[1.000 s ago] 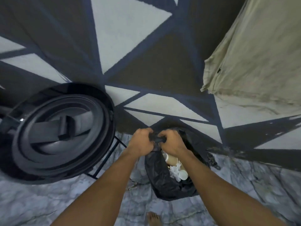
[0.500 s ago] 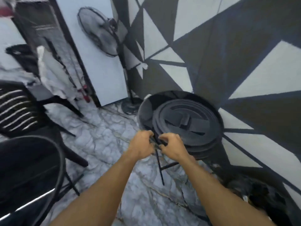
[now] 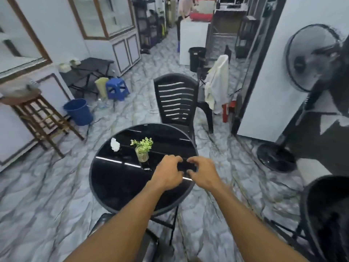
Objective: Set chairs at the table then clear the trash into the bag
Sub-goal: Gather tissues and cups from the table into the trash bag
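A round black glass table (image 3: 113, 178) stands in front of me. On it lie a crumpled white tissue (image 3: 114, 145) and a small glass vase with a green sprig (image 3: 142, 151). A black slatted chair (image 3: 175, 100) is at the table's far side. Part of another black chair (image 3: 324, 214) shows at the lower right. My left hand (image 3: 168, 173) and my right hand (image 3: 203, 173) hover close together over the table's right side, fingers curled and apart, with nothing visible in them. The trash bag is out of view.
A blue bucket (image 3: 78, 111), a wooden stool (image 3: 43, 118) and a blue plastic stool (image 3: 117, 88) stand to the left. A standing fan (image 3: 309, 59) is on the right. Farther back are a black bin (image 3: 197, 58), a cloth-draped chair (image 3: 217, 86) and a person (image 3: 184, 8).
The view swung from the black bag on the floor by the patterned wall round to the table. My hands, earlier shut on the bag's rim, now hold nothing.
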`<action>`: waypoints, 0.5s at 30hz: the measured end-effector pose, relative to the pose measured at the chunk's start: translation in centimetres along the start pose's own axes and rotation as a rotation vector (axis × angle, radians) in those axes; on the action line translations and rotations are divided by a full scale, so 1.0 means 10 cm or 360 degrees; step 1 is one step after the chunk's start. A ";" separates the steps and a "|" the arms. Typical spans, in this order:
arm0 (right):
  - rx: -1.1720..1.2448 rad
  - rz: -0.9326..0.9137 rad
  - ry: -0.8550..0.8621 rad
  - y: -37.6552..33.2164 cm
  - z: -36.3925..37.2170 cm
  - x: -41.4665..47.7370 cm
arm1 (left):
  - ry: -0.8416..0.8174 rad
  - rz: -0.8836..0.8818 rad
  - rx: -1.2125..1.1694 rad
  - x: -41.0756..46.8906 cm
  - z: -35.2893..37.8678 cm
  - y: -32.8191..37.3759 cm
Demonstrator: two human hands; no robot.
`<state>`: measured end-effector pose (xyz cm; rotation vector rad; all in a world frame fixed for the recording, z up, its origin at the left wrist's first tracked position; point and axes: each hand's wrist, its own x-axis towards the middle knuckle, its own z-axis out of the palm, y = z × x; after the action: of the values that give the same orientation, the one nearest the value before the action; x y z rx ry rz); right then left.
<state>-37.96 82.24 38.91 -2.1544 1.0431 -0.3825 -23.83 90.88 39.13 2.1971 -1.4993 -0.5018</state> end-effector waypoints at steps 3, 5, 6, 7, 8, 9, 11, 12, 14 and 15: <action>-0.0004 -0.0169 -0.0156 -0.29 0.28 0.51 | 0.0106 -0.0206 -0.0043 0.14 -0.24 -0.45; 0.0016 -0.0273 -0.0261 -0.48 0.45 0.84 | 0.0229 -0.0353 -0.0086 0.22 -0.40 -0.69; 0.0021 -0.0317 -0.0311 -0.58 0.53 1.00 | 0.0287 -0.0408 -0.0087 0.25 -0.47 -0.80; 0.0020 -0.0365 -0.0361 -0.67 0.62 1.12 | 0.0323 -0.0460 -0.0076 0.26 -0.54 -0.90; 0.0021 -0.0407 -0.0419 -0.75 0.71 1.24 | 0.0355 -0.0511 -0.0066 0.27 -0.60 -0.99; 0.0028 -0.0446 -0.0486 -0.82 0.80 1.35 | 0.0380 -0.0572 -0.0074 0.27 -0.64 -1.08; 0.0022 -0.0475 -0.0613 -0.96 0.99 1.54 | 0.0397 -0.0709 -0.0079 0.26 -0.71 -1.28; -0.0020 -0.0483 -0.0662 -1.02 1.09 1.62 | 0.0398 -0.0763 -0.0064 0.26 -0.73 -1.40; -0.0108 -0.0503 -0.0754 -1.15 1.28 1.78 | 0.0400 -0.0841 -0.0063 0.27 -0.77 -1.65; -0.0131 -0.0529 -0.0786 -1.21 1.38 1.86 | 0.0397 -0.0868 -0.0071 0.29 -0.79 -1.78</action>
<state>-11.99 79.45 36.91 -2.3311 0.4328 0.0517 -4.84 95.02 36.02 2.5157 -0.7473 -0.3971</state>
